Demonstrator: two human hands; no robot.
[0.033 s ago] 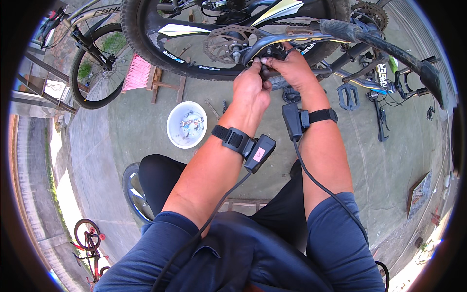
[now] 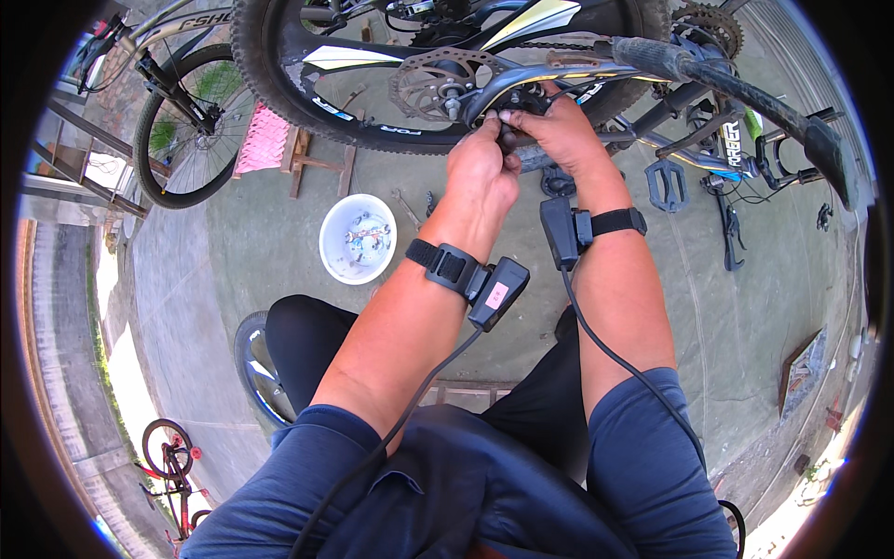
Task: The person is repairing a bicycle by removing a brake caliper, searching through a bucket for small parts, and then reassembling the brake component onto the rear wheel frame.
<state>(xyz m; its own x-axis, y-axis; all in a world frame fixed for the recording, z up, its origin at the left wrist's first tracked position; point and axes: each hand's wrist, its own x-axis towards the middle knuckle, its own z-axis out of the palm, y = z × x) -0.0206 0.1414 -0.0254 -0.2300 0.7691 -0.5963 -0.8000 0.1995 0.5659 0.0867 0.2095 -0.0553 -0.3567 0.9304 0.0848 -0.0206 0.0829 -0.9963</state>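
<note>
A bicycle's rear wheel (image 2: 279,107), with a black tire and dark spokes, lies across the top of the view. A perforated disc brake rotor (image 2: 419,88) sits at its hub, next to the bicycle frame (image 2: 559,71). Just right of the rotor, my left hand (image 2: 482,170) is closed, with thumb and fingers pinched under the frame. My right hand (image 2: 565,138) meets it from the right, its thumb and curled fingers closed at the same spot. Small dark parts there are mostly covered by my fingers, so what I grip is unclear.
A white bucket (image 2: 326,244) with tools and small parts stands left of my forearms, a wrench (image 2: 406,207) beside it. A pedal (image 2: 668,186) and kickstand-like bar (image 2: 731,233) are at right. A pink-topped stool (image 2: 264,140) and another bicycle's wheel (image 2: 149,140) stand at upper left.
</note>
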